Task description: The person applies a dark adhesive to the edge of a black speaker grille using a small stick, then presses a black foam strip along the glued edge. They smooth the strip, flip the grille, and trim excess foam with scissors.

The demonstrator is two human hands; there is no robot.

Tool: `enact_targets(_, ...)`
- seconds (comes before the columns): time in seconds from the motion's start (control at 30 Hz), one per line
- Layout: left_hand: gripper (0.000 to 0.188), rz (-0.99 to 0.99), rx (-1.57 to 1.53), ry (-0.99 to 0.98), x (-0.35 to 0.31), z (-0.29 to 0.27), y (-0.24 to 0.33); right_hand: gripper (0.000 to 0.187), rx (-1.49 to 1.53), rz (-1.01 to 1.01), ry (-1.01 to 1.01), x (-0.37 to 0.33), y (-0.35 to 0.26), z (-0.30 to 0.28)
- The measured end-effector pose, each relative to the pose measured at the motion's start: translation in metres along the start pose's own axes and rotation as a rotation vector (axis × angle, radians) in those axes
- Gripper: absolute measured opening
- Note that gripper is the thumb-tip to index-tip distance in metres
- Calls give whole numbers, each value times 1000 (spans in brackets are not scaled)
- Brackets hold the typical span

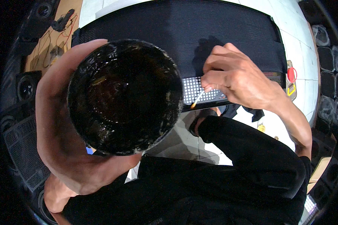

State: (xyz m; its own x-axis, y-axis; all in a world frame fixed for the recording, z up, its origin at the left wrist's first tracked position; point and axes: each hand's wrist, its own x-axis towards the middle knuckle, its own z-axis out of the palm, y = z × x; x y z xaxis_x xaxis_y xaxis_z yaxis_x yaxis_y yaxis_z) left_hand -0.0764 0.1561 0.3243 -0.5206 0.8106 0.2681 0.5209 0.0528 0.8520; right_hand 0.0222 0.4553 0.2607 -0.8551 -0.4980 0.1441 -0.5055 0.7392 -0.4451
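Close to the camera, my left hand wraps round a black, grimy, round pot. Its inside is dark and glossy, with an amber tint, and crusted residue marks the rim. To the right of the pot, my right hand pinches a thin white stick like a cotton swab, its brownish tip pointing down. The tip hangs near the close edge of a wide panel covered in black fabric. Along that edge shows a strip of light perforated grille, partly behind my right hand.
Black speaker boxes line the left, and more dark ones the right. A wooden board with red and black wires lies at upper left. Right of the panel sits something with a red ring. White tiles surround the panel.
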Motion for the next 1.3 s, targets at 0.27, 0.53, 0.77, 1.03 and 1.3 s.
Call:
enact_targets(0.27,98,-45,178,3,4,-1,19,13,53,-84,151,36,-16,29)
enact_targets(0.53,98,-40,123,23,-2,-3,10,18,86,-95,143,41,-19,28)
enact_targets(0.77,97,15,61,1,0,-6,3,12,-26,-58,22,8,-1,3)
enact_targets(1.03,93,-29,95,55,-1,4,4,9,-95,-9,-51,-22,10,-19)
enact_targets(1.3,94,-102,229,46,-2,4,15,6,-149,43,-93,-43,13,-37)
